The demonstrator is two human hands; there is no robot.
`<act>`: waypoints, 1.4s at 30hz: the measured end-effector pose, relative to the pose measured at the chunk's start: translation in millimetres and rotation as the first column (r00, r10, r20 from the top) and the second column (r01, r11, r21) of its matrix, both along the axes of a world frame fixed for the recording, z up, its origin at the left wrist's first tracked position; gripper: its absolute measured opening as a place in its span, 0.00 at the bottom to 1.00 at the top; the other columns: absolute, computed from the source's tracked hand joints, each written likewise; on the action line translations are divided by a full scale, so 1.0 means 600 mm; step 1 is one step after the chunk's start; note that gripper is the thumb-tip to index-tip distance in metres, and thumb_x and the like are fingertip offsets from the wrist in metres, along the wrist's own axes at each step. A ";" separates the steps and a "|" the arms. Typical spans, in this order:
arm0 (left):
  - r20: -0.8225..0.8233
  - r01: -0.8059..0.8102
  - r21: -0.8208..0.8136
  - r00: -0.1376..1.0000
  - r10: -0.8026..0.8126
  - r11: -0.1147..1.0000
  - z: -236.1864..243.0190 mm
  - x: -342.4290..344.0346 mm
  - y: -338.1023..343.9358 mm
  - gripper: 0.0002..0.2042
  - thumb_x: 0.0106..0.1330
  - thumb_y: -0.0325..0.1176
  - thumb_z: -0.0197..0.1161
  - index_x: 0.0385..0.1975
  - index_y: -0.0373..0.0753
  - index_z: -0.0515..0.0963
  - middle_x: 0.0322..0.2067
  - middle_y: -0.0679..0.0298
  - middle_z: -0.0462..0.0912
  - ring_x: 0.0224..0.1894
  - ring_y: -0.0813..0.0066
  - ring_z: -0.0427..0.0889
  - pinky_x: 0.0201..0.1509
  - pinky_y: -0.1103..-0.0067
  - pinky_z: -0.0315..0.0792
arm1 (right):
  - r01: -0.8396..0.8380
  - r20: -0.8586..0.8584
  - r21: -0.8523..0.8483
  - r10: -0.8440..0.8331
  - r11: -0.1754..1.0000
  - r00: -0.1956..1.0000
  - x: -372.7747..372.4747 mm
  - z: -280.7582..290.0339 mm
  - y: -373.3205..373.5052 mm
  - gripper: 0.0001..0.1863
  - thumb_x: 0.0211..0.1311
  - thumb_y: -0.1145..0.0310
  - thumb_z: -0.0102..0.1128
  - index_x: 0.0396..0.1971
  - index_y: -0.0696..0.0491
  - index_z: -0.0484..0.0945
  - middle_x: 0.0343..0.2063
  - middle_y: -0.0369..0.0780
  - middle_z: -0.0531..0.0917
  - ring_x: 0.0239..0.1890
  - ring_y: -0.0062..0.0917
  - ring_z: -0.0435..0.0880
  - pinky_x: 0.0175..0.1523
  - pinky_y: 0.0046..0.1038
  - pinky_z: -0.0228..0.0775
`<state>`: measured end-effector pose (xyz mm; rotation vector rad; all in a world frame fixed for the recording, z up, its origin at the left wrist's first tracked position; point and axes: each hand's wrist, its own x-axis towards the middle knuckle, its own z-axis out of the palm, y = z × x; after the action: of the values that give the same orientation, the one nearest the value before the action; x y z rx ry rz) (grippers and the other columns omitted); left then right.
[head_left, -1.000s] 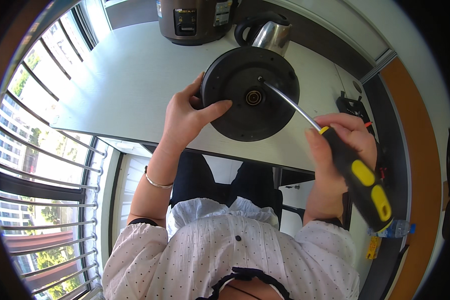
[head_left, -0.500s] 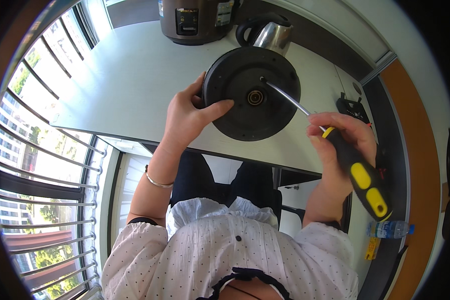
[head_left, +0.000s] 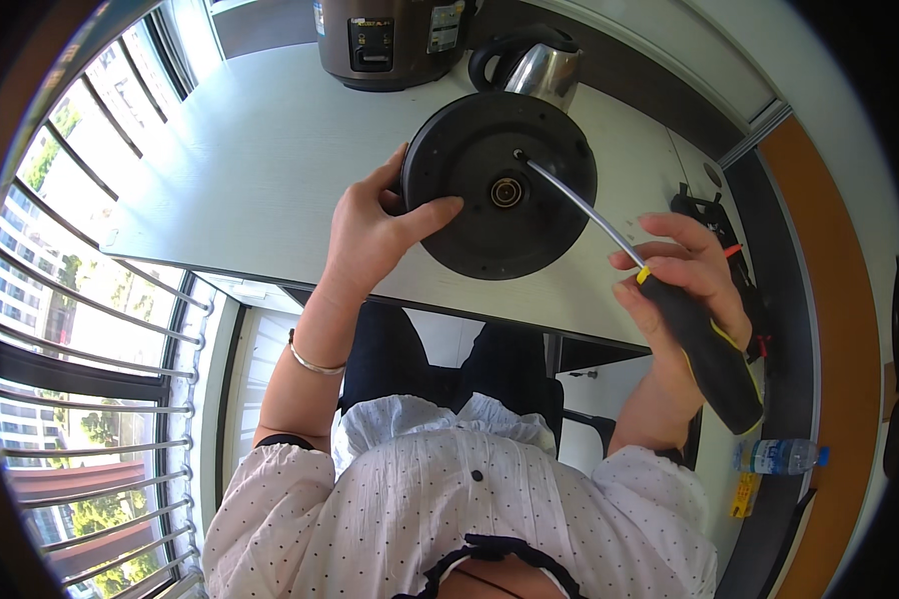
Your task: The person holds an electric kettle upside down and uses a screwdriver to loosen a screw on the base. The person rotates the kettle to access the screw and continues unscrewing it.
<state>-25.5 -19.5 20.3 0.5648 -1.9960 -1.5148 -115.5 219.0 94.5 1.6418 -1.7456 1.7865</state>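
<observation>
My left hand grips the left edge of a black round kettle base, with the thumb on its facing side and the other fingers partly hidden behind. A coppery ring connector sits in the base's centre. My right hand holds a screwdriver by its black-and-yellow handle, with the index finger lifted off it. The steel shaft slants up to the left, and its tip meets a small hole above the connector. A steel kettle with a black handle is behind the base; I cannot tell whether they are joined.
A brown cooker stands at the back of the pale table. At the right lie a black object, a red-tipped tool, a water bottle and a small yellow item. A barred window is on the left.
The screwdriver handle has turned, so its yellow patches no longer face me. My right fingers have opened a little around it. My left hand keeps its hold on the base.
</observation>
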 end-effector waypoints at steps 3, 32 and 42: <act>-0.001 0.005 -0.003 1.000 -0.005 1.000 0.000 -0.001 0.000 0.40 0.43 0.46 0.70 0.57 0.29 0.68 0.19 0.66 0.76 0.22 0.83 0.73 0.29 0.86 0.68 | 0.044 0.142 -0.006 -0.043 0.999 0.989 0.009 0.001 0.004 0.14 0.41 0.86 0.67 0.32 0.58 0.79 0.37 0.49 0.79 0.36 0.32 0.83 0.42 0.26 0.76; 0.002 -0.008 0.019 1.000 0.008 1.000 0.001 0.006 0.002 0.39 0.43 0.45 0.70 0.57 0.30 0.69 0.17 0.68 0.74 0.20 0.85 0.71 0.28 0.86 0.66 | 0.014 -0.123 0.067 -0.006 0.998 0.992 0.010 0.001 -0.015 0.14 0.49 0.85 0.64 0.35 0.56 0.73 0.35 0.47 0.81 0.33 0.27 0.83 0.37 0.22 0.75; -0.007 -0.003 0.003 1.000 0.003 1.000 0.000 0.001 0.005 0.39 0.42 0.45 0.70 0.56 0.30 0.69 0.17 0.67 0.75 0.20 0.84 0.72 0.28 0.86 0.66 | 0.163 -0.150 -0.002 -0.161 0.987 0.975 0.015 -0.001 -0.013 0.15 0.43 0.81 0.70 0.32 0.58 0.74 0.35 0.47 0.82 0.35 0.29 0.83 0.40 0.23 0.76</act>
<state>-24.6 -16.6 20.0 0.5624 -1.9868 -1.5165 -106.3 211.2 93.8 1.5442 -1.7680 1.5435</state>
